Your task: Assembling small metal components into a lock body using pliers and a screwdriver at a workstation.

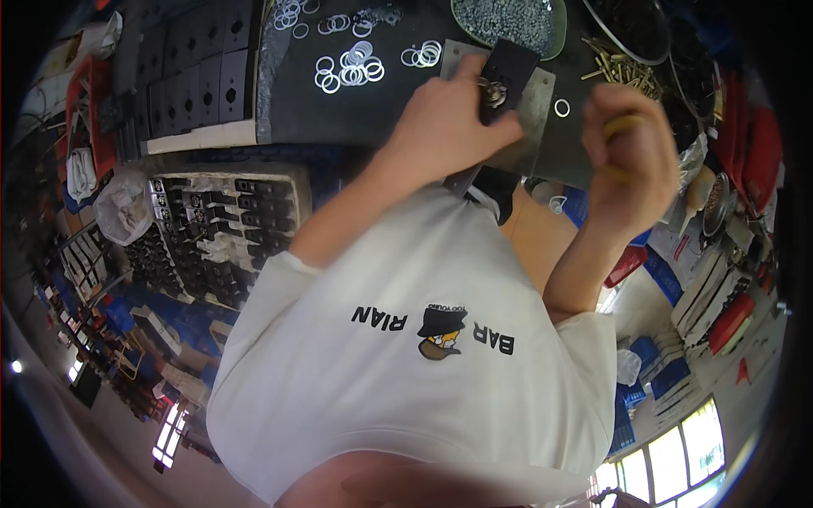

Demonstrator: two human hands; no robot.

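Note:
My left hand [453,123] is closed over a long dark rectangular plate [514,61], thumb and index finger on its two sides. Between those fingers, a shiny metal fitting [494,93] sits on the plate. Beneath lies a grey metal sheet [535,102] on the dark bench. My right hand [631,165] is raised to the right of the sheet, fingers curled and somewhat blurred. Something yellow [624,127] shows among them, too hidden to name. One metal ring [561,107] lies on the bench between the sheet and my right hand.
More metal rings [360,63] lie in loose groups at left. A green bowl [557,34] of small metal parts stands at the back, beside a pile of brass-coloured pins [622,68]. Dark plates [199,97] are laid out at far left. A tray of black parts [292,190] is below them.

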